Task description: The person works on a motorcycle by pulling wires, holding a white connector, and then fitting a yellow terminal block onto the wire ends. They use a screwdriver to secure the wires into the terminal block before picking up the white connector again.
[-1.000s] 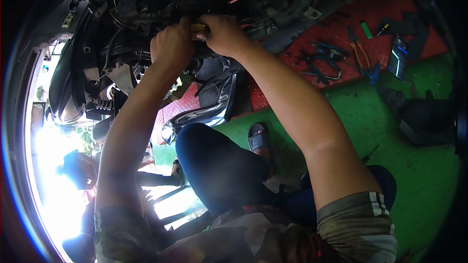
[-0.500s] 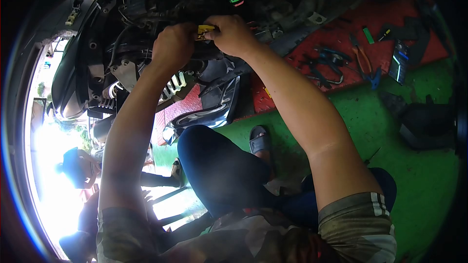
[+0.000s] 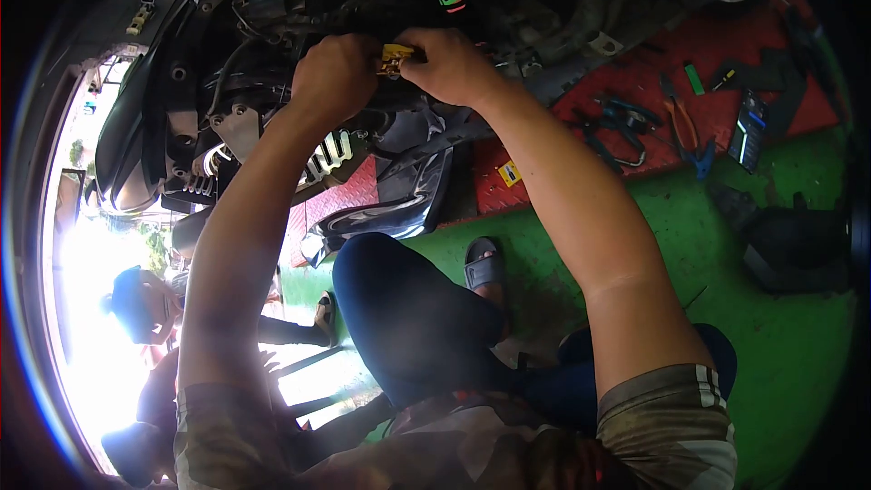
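My right hand [image 3: 451, 65] pinches a small yellow piece [image 3: 395, 58] with dark and shiny bits along its lower side. Close against the other end of that piece, my left hand [image 3: 336, 77] has its fingers curled, their tips hidden behind the hand. I cannot tell what exactly the yellow piece is. Both hands are up against the dark, uncovered mechanical side of a motorcycle [image 3: 272, 23], with cables and brackets around them. Below my left wrist shows a white coil spring [image 3: 331, 152].
Pliers with orange handles [image 3: 680, 122], other hand tools [image 3: 621, 122] and a phone-like device [image 3: 748, 130] lie on the red platform [image 3: 567, 159]. A small yellow packet [image 3: 509, 172] sits near its edge. A black panel [image 3: 794, 240] rests on the green floor [image 3: 671, 227]. People [image 3: 145, 304] are at left.
Both hands have shifted slightly right in view, with the yellow piece still between them. The yellow packet, mostly hidden by my right arm before, now shows.
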The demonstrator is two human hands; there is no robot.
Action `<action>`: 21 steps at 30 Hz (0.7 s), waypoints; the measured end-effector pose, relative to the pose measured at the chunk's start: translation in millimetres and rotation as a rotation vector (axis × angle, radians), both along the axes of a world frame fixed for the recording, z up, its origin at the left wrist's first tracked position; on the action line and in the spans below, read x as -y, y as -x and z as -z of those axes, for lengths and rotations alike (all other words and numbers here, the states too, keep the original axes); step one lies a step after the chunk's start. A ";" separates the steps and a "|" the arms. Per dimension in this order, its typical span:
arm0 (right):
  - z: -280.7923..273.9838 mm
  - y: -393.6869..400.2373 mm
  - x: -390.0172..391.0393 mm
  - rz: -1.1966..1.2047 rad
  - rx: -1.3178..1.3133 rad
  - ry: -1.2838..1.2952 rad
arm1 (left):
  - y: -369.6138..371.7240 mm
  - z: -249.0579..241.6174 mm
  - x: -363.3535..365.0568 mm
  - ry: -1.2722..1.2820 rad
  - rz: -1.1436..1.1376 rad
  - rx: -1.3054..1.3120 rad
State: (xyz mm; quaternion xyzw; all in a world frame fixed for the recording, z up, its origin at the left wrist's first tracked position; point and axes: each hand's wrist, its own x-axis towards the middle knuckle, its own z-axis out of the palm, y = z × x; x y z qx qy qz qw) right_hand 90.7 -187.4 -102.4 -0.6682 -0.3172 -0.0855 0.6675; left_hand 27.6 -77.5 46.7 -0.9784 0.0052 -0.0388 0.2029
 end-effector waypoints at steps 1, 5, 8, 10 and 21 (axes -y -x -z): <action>0.1 0.0 -0.6 -0.001 -0.002 0.002 | 0.6 0.2 -0.6 0.002 -0.004 0.003; 0.8 -0.8 0.3 0.015 0.043 0.028 | -1.3 -1.0 -0.9 -0.015 0.016 -0.029; 1.5 0.4 -0.3 0.027 0.034 0.022 | -0.4 -1.0 -2.8 -0.019 0.022 -0.032; 0.6 0.2 1.1 0.029 0.033 0.032 | -0.1 -0.3 -4.9 0.008 0.030 -0.022; 2.4 0.4 -0.1 0.011 0.017 0.013 | -3.0 1.1 -12.7 0.021 0.088 -0.036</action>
